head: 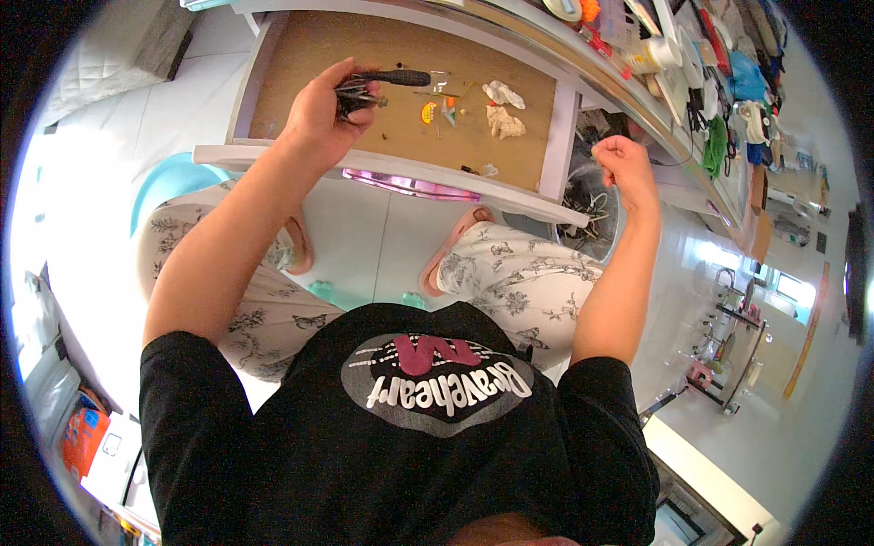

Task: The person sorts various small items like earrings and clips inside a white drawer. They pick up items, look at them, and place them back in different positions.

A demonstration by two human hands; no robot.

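My left hand (319, 112) is over the left part of a pulled-out drawer (300, 58) with a wood-coloured bottom. It grips a bundle of dark items, among them a black ribbed handle (404, 78) that points right; the rest is partly hidden by my fingers. Past the drawer's right side, my right hand (629, 170) is raised with its fingertips drawn together. Whether something thin is between them cannot be made out. Below it stands a clear plastic bag or bin (604, 235) with tangled cables (584, 211).
In the drawer lie crumpled pieces of tissue (505, 123), a small orange-yellow item (428, 112) and several tiny scraps. A cluttered tabletop with a green cloth (715, 147) rises at right. A light-blue basin (160, 184) sits on the floor at left. A wheeled rack (741, 355) stands farther right.
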